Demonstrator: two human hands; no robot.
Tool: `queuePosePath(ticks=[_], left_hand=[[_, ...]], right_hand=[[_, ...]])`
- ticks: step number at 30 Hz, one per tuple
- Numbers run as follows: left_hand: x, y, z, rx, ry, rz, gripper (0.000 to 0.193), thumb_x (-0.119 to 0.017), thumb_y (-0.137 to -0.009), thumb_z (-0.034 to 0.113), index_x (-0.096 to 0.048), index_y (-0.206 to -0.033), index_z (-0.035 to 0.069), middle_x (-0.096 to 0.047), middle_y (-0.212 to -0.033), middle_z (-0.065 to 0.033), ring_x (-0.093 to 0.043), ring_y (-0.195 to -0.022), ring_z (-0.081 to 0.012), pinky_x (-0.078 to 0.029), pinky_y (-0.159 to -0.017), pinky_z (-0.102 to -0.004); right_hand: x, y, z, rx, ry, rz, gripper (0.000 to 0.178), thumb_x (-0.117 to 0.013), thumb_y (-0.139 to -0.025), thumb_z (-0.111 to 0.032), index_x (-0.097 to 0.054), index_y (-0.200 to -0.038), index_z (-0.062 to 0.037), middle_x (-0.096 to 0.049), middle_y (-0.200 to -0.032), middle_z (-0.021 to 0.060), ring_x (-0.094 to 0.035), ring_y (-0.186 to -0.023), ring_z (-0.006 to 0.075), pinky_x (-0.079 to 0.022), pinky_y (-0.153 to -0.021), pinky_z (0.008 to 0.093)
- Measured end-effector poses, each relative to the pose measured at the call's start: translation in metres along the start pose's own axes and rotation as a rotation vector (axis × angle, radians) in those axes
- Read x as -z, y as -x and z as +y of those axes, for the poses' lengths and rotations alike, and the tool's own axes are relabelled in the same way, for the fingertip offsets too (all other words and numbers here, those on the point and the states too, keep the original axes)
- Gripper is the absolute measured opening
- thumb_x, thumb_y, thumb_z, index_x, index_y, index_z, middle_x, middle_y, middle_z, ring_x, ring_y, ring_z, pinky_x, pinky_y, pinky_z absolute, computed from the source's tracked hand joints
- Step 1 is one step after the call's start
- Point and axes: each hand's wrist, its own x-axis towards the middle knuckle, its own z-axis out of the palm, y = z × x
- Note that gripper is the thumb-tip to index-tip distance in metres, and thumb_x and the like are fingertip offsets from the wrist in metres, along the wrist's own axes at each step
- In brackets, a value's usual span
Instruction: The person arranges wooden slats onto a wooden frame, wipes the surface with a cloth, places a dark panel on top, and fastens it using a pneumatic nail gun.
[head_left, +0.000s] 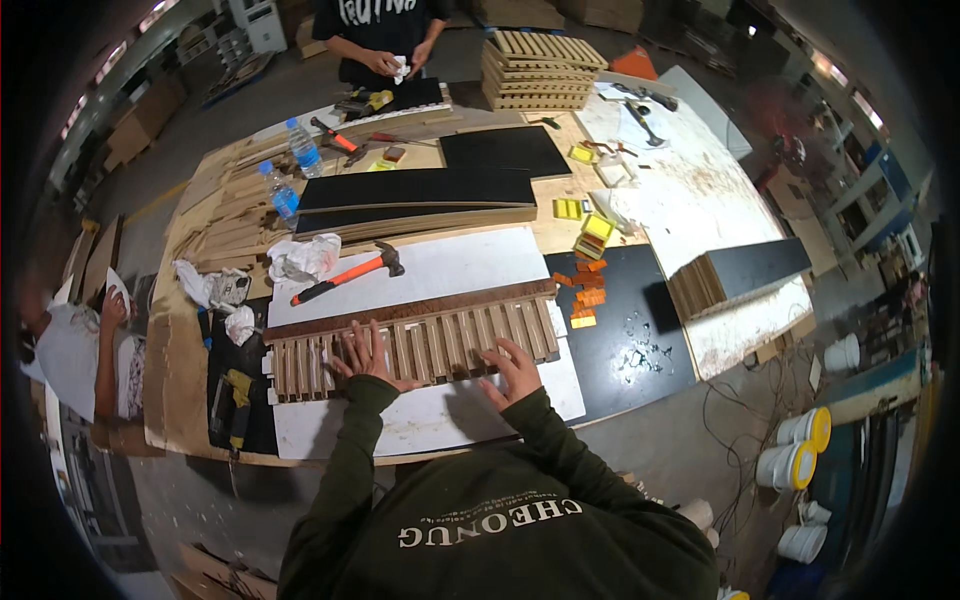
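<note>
While both bare hands lie spread on the work, the step in hand seems to be steadying or evening the slatted panel (430,345), which lies on a white board (480,265) by the worktable's (170,400) near edge. The left hand (365,355) is open, its fingers over the slats; the right hand (515,370) is open too, fingertips at the panel's near edge, gripping nothing. A next move would likely call for even pressure, so that no slat slides out of line with the brown strip (420,312) along the far side.

Just beyond that strip lies an orange-handled hammer (360,272). A drill (235,400) rests near the table's near left corner, dark-topped boards (745,270) are stacked by the right edge, and slatted panels (540,70) are piled toward the far edge. A co-worker (380,62) stands at that edge; white buckets (787,466) stand on the floor to the right.
</note>
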Motion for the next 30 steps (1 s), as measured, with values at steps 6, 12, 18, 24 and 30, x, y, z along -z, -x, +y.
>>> queuePosePath(ticks=[6, 12, 18, 24, 30], left_hand=[[-0.03, -0.028, 0.001, -0.003, 0.0, 0.071, 0.144, -0.084, -0.038, 0.052, 0.01, -0.143, 0.022, 0.013, -0.148, -0.0154, 0.008, -0.136, -0.0391, -0.003, -0.097, -0.0708], [-0.009, 0.021, -0.004, -0.096, -0.155, 0.15, 0.134, -0.077, -0.043, 0.059, 0.0, -0.144, 0.017, 0.004, -0.149, -0.0169, 0.004, -0.137, -0.0383, -0.007, -0.097, -0.071], [0.002, -0.009, 0.027, 0.012, -0.042, -0.032, 0.138, -0.081, -0.042, 0.055, 0.005, -0.144, 0.018, 0.008, -0.149, -0.017, 0.006, -0.136, -0.0381, -0.001, -0.099, -0.0687], [-0.017, -0.003, 0.042, -0.023, 0.078, 0.074, 0.127, -0.083, -0.048, 0.039, -0.002, -0.144, 0.017, 0.006, -0.149, -0.0165, 0.005, -0.137, -0.0348, 0.001, -0.101, -0.0662], [-0.019, -0.007, 0.043, 0.005, 0.129, 0.087, 0.126, -0.083, -0.048, 0.038, -0.004, -0.144, 0.017, 0.003, -0.149, -0.0159, 0.003, -0.138, -0.0344, -0.001, -0.101, -0.066]], right_hand=[[-0.005, -0.019, 0.018, -0.02, -0.099, -0.031, 0.042, -0.066, -0.071, -0.017, -0.056, -0.111, -0.0082, -0.044, -0.125, 0.0188, -0.047, -0.109, 0.0377, -0.039, -0.091, 0.0433], [0.001, 0.013, -0.01, -0.097, -0.085, -0.011, 0.042, -0.067, -0.069, -0.017, -0.058, -0.109, -0.0085, -0.049, -0.121, 0.0199, -0.05, -0.103, 0.0387, -0.042, -0.087, 0.044], [-0.012, -0.046, 0.011, 0.069, 0.1, -0.134, 0.049, -0.069, -0.07, -0.023, -0.055, -0.115, -0.0116, -0.043, -0.128, 0.017, -0.037, -0.12, 0.0383, -0.034, -0.098, 0.0458], [-0.056, -0.082, 0.009, 0.102, 0.34, -0.307, 0.055, -0.066, -0.071, -0.033, -0.052, -0.121, -0.0172, -0.028, -0.141, 0.0152, -0.023, -0.13, 0.0392, -0.024, -0.101, 0.056], [-0.071, -0.085, 0.016, 0.096, 0.432, -0.459, 0.054, -0.059, -0.075, -0.039, -0.051, -0.126, -0.0199, -0.022, -0.145, 0.0118, -0.016, -0.134, 0.0355, -0.016, -0.104, 0.0578]])
